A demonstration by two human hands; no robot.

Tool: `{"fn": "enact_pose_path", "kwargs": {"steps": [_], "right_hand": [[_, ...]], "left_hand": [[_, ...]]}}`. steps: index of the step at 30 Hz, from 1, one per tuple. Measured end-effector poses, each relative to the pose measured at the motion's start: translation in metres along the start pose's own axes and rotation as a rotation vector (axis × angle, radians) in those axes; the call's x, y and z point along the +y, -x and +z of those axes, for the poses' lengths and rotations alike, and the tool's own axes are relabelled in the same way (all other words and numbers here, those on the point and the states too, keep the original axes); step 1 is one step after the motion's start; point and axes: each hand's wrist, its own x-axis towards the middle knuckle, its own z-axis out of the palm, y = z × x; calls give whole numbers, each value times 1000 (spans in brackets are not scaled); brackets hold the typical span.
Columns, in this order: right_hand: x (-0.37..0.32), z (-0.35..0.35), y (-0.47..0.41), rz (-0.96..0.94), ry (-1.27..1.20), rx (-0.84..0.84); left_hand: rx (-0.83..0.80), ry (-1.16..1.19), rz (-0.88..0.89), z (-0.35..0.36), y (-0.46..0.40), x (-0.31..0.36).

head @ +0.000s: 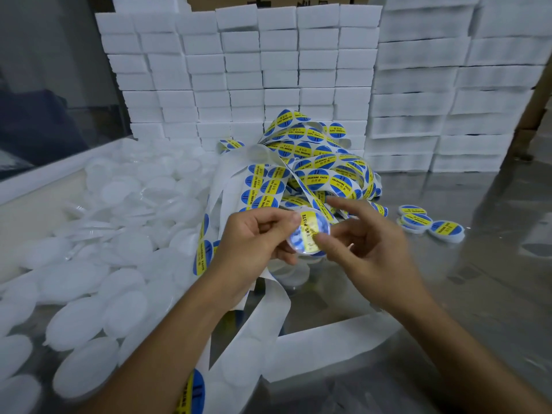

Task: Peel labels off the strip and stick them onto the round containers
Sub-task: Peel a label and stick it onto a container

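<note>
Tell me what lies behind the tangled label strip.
Behind the label strip rise stacked white foam blocks, reaching a cardboard box above. The lowest blocks' middle portions are covered by the tangle.

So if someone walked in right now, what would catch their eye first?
Probably the tangled heap of blue-and-yellow label strip in the middle, bright against the wall of white boxes behind it. Just in front, the left hand grips a round container while the right hand smooths a label onto it. A pile of white unlabelled containers fills the left side.
</note>
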Motion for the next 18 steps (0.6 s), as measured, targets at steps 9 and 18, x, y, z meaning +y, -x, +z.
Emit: {"fn": "enact_pose_path", "kwargs": {"steps": [9,18], "right_hand": [[5,2,-1,35,-158,50],[0,-3,0,-72,61,40]], "left_hand": [[-31,30,-5,-2,-2,-3],[31,79,47,-1,-1,-1]]}}
